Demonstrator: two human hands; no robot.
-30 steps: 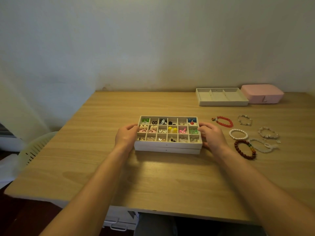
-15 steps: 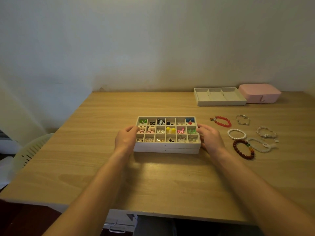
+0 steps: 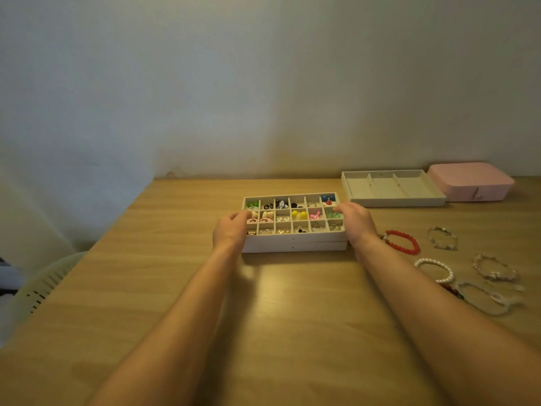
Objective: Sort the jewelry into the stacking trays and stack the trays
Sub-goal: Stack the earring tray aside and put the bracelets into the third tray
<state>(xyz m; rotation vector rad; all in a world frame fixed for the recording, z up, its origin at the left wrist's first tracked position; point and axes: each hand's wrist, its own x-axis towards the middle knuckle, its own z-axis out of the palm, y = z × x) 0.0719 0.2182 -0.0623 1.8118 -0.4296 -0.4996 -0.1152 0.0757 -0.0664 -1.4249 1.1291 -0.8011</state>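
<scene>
Resting near the middle of the wooden table (image 3: 175, 259), 2 white trays are found stacked with their edges aligned. The upper tray (image 3: 292, 238) is divided into 18 compartments, in 3 rows of 6. Small earrings and rings are seen in most of them, too small to be identified singly. The lower tray (image 3: 292, 247) is covered and its contents cannot be told. The upper tray is held at both short ends: the left hand (image 3: 231, 231) is curled over the left rim and the right hand (image 3: 355, 222) over the right rim. A 3-section tray (image 3: 395, 202) is set far right by the wall, with a pink box (image 3: 471, 181) just beside it. Right of the stack, a red bead bracelet (image 3: 405, 240), a silver link bracelet (image 3: 439, 229) and a pearl bracelet (image 3: 449, 275) are recorded loose on the table. Further bracelets are partly hidden behind the right forearm.
</scene>
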